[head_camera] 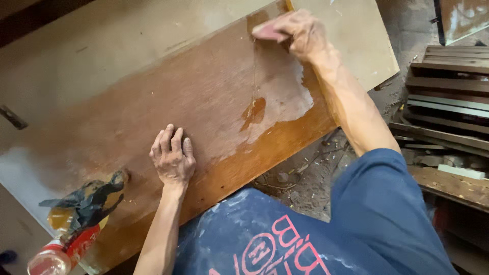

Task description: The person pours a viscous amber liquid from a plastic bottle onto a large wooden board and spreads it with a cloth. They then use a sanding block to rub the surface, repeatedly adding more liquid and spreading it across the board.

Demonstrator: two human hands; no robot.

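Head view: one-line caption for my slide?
Right hand rubs a pad over wet brown board; left hand braces it.

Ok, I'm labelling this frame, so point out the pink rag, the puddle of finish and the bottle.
pink rag [269, 32], head view, its exposed front edge.
puddle of finish [254, 111], head view, its dark centre.
bottle [51, 258], head view, its clear shoulder.

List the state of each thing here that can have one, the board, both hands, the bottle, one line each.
Wooden board: lying flat, partly coated, wet puddle near its middle.
Right hand: fingers closed on a pinkish pad, pressed to the board's far end.
Left hand: empty, fingers spread flat on the board.
Plastic bottle: lying on its side, whether it is capped cannot be told.
Dark rag: crumpled, stained.
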